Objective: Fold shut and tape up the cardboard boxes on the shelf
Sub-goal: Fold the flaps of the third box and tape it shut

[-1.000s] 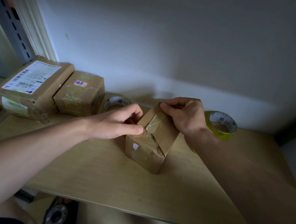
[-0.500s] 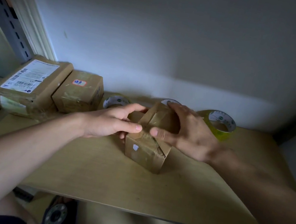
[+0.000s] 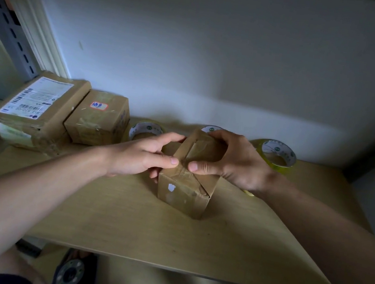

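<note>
Cardboard box (image 3: 184, 190) stands mid-shelf (image 3: 120, 224), small, creased, old tape across its top flaps. Your left hand (image 3: 141, 157) grips it from the left, thumb pressed on the seam; your right hand (image 3: 234, 163) curls over the raised right flap, thumb meeting the other at the centre. Box looks light and soft-walled, likely to slide or buckle under hard pressure. Hold low on the side walls, press flaps flat along the seam. Tape roll (image 3: 274, 155) sits just behind your right hand, within reach.
</note>
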### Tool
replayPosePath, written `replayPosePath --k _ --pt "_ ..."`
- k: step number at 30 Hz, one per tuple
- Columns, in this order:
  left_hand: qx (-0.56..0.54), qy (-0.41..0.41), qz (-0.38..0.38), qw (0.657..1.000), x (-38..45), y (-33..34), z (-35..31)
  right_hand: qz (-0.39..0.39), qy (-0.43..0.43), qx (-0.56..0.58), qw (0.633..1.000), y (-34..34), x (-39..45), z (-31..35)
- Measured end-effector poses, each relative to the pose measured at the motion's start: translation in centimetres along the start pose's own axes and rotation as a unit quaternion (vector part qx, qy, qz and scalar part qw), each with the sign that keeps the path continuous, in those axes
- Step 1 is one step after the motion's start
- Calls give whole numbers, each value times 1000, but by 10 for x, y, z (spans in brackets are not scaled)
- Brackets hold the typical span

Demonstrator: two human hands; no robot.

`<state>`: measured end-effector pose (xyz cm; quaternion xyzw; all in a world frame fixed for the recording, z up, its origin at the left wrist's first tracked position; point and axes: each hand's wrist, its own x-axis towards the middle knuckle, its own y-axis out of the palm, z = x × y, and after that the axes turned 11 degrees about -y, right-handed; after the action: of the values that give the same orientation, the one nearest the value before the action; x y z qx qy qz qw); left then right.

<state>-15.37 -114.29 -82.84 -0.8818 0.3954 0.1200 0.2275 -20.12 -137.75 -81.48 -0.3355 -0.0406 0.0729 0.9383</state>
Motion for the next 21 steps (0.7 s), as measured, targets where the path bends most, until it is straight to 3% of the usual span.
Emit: replayPosePath --k 7,18,21 --pt "-3 -28 -10 1000 2 -2 3 -92 47 196 975 3 11 -10" --pt "-33 -2 58 998 16 -8 -3 -124 108 250 954 -2 20 -6" --pt "-42 -4 28 999 18 -8 -7 -125 106 231 959 0 21 -6"
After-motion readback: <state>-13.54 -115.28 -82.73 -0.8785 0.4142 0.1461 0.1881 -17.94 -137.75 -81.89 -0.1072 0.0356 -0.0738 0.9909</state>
